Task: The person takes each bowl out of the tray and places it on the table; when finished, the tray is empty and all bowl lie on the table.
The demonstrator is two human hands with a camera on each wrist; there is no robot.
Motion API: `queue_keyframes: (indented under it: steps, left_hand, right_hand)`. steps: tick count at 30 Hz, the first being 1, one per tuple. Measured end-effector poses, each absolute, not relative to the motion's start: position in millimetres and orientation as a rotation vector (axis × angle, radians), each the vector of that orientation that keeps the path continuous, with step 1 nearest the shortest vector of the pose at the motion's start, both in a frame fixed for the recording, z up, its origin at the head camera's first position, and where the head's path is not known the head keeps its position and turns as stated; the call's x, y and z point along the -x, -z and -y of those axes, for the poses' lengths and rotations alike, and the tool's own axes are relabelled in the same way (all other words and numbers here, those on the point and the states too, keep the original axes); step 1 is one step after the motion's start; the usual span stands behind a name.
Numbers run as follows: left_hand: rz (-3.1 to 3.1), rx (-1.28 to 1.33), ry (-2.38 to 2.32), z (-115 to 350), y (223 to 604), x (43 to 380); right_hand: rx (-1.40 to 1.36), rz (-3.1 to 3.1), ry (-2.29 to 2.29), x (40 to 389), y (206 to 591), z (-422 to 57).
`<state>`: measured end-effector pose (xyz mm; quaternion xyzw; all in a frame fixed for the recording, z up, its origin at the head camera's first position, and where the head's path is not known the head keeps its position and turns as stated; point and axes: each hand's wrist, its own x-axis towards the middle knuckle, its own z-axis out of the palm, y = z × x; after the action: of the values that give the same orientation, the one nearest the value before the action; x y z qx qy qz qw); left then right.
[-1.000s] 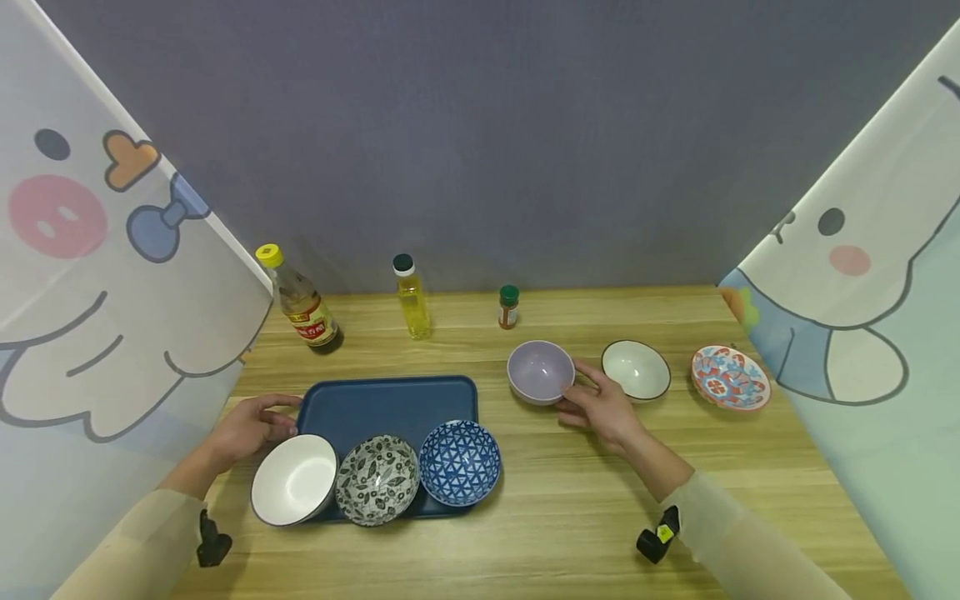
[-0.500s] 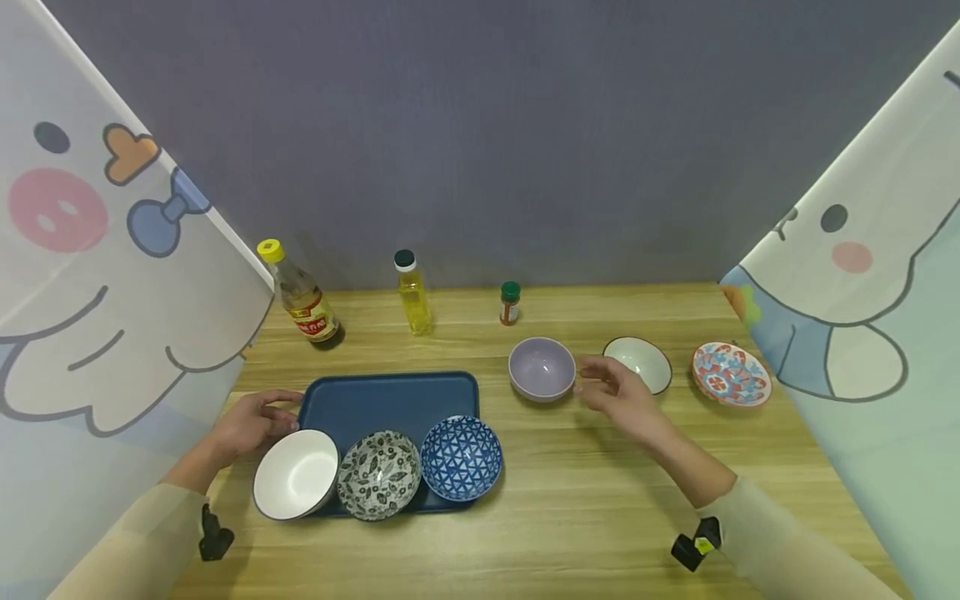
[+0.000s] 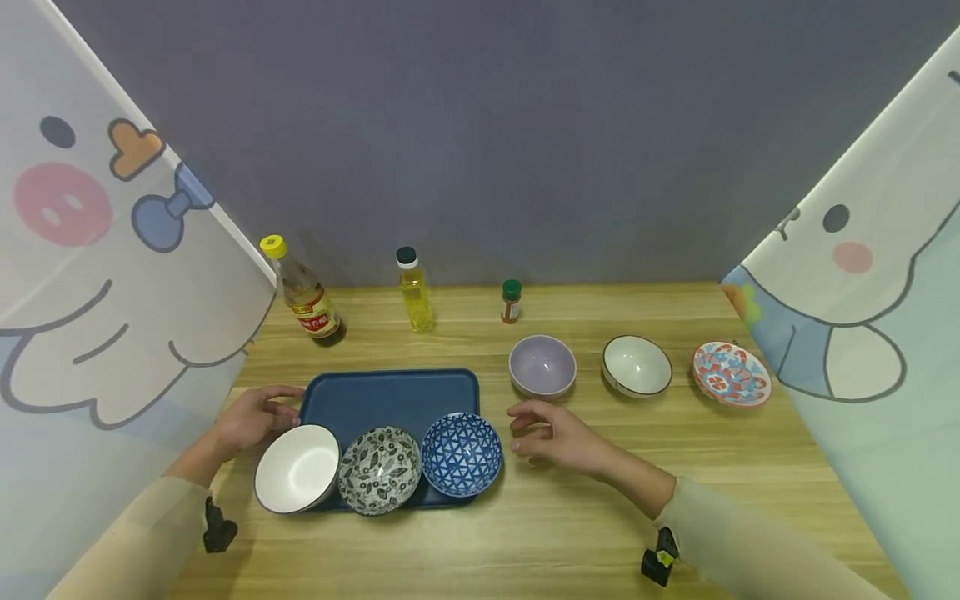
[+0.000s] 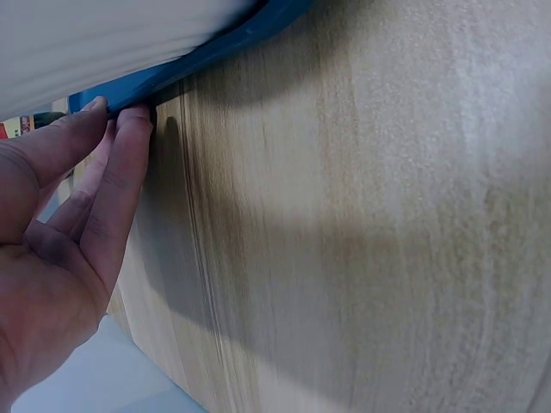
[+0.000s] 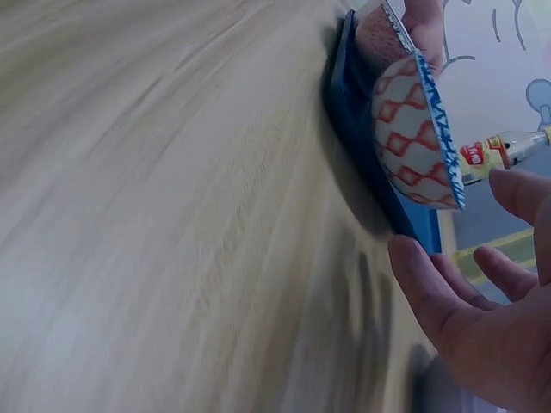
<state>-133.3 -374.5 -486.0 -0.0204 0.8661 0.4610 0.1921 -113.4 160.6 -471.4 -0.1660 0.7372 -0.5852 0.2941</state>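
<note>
My left hand [image 3: 258, 417] pinches the left rim of a blue tray [image 4: 250, 36], thumb above and fingers at its underside. Along the tray's near side sit a white bowl [image 3: 297, 469], a black-and-white leaf-patterned bowl [image 3: 379, 471] and a blue triangle-patterned bowl [image 3: 461, 455]. To the right of the blue bowl is my right hand [image 3: 551, 433], fingers loosely bent and holding nothing. In the right wrist view its fingers reach toward the tray's right end, and the blue bowl's outside [image 5: 405, 129] shows a red lattice pattern.
Right of the tray stand a purple bowl [image 3: 542, 367], a white dark-rimmed bowl [image 3: 637, 367] and a red-and-blue patterned dish [image 3: 731, 374]. Along the back are a yellow-capped sauce bottle [image 3: 307, 300], an oil bottle [image 3: 416, 296] and a green-capped spice jar [image 3: 511, 302].
My right hand has let go of the purple bowl, drawn back over the white dark-rimmed bowl, then moved left and nearer beside the blue bowl. My left hand has stayed at the tray.
</note>
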Motion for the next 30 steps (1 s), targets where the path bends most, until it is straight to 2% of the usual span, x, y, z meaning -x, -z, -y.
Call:
queue_keyframes:
  steps: [12,30]
  left_hand:
    - [-2.374,0.127,-1.312,375,481,136]
    - [-2.378,0.102,-1.315,373,484,134]
  right_hand:
    - [0.393,-1.770,1.624,109,489,-130]
    - [0.279,-1.624,1.734,94,491,-119]
